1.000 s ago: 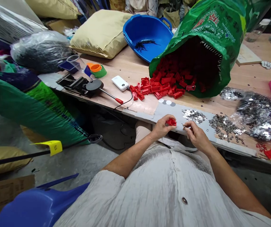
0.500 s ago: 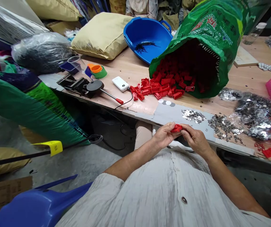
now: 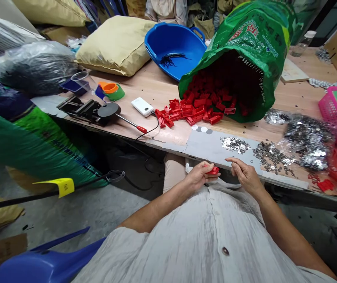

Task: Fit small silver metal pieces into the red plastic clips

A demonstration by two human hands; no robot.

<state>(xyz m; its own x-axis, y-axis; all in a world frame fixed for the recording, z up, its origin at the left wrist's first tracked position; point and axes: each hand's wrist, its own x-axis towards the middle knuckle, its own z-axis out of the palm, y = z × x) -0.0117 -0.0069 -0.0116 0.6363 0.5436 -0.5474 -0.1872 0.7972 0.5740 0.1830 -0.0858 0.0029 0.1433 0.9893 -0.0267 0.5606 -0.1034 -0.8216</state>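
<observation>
Left hand [image 3: 198, 175] curled round red plastic part [image 3: 215, 170], right hand [image 3: 246, 175] near it but apart, loosely spread

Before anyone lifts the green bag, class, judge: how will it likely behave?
The green bag probably flexes, since its surface is creased. Lifted or pushed, it may spill, as red parts lie both inside and outside its open mouth. Its glossy sheen suggests it could feel slippery.
</observation>
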